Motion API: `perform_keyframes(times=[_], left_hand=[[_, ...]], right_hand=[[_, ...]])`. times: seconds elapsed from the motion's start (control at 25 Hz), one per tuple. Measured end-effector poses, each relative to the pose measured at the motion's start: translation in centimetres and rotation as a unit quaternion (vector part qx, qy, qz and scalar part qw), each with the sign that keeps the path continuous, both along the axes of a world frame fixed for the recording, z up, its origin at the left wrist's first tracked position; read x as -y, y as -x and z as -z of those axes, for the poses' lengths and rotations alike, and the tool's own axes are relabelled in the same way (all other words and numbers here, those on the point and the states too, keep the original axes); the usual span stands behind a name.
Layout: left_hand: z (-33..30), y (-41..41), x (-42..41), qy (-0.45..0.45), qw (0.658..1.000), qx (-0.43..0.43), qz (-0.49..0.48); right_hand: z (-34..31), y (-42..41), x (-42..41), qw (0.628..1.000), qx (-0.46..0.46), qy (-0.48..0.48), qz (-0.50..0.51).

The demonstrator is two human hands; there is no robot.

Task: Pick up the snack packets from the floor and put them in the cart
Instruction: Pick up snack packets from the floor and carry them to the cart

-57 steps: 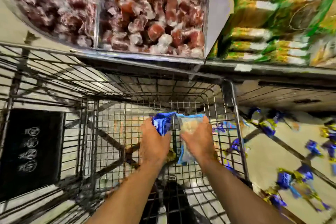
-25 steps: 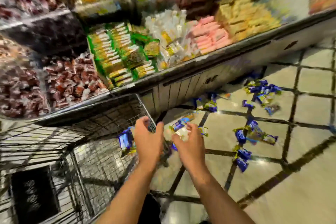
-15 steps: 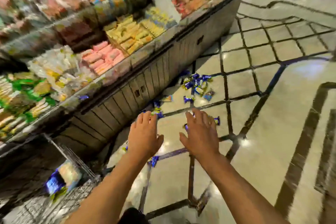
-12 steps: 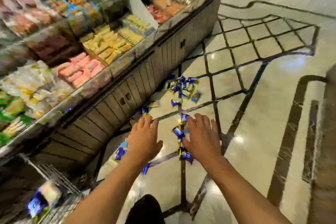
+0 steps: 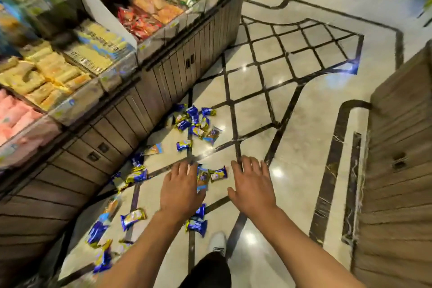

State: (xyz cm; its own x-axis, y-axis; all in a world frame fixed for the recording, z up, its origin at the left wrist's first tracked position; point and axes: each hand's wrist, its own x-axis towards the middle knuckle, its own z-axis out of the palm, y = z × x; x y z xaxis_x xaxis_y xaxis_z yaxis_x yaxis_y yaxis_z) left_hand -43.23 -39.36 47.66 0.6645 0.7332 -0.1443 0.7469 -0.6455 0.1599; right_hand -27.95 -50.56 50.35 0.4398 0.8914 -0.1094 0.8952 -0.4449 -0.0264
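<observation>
Both hands empty, reaching down for the next pickup.
Left hand and right hand hover palm-down at frame centre, each grip spread and holding nothing, probably set to scoop. Shiny blue-and-gold foil snack packets lie scattered on the glossy beige tiled floor, nearest between the hands, more along the grey panelled display base at left. Cart not in view.

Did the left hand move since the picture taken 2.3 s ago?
Yes. The left hand left the cart, where it held a blue packet, and now hovers open over snack packets on the floor.
</observation>
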Motion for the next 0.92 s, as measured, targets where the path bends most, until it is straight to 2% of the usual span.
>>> perform_keyframes(times=[0.24,0.44,0.64,0.92], left_hand=[[-1.5,-11.8,-4.7,0.018,0.999,0.001,-0.043],[-1.2,-21.8,-8.2,0.007,0.995,-0.019,-0.101],[-2.2,-31.0,-9.2,0.012,0.980,-0.020,-0.195],[-1.4,-39.0,-16.3,0.034,0.949,-0.005,-0.313]], right_hand=[[-1.7,-13.0,-4.4,1.000,-0.019,-0.005,0.000],[0.3,-25.2,-10.5,0.995,-0.034,-0.044,-0.078],[0.0,-34.9,-16.0,0.981,-0.075,-0.038,-0.172],[0.6,-43.5,-27.3,0.957,-0.093,-0.008,-0.275]])
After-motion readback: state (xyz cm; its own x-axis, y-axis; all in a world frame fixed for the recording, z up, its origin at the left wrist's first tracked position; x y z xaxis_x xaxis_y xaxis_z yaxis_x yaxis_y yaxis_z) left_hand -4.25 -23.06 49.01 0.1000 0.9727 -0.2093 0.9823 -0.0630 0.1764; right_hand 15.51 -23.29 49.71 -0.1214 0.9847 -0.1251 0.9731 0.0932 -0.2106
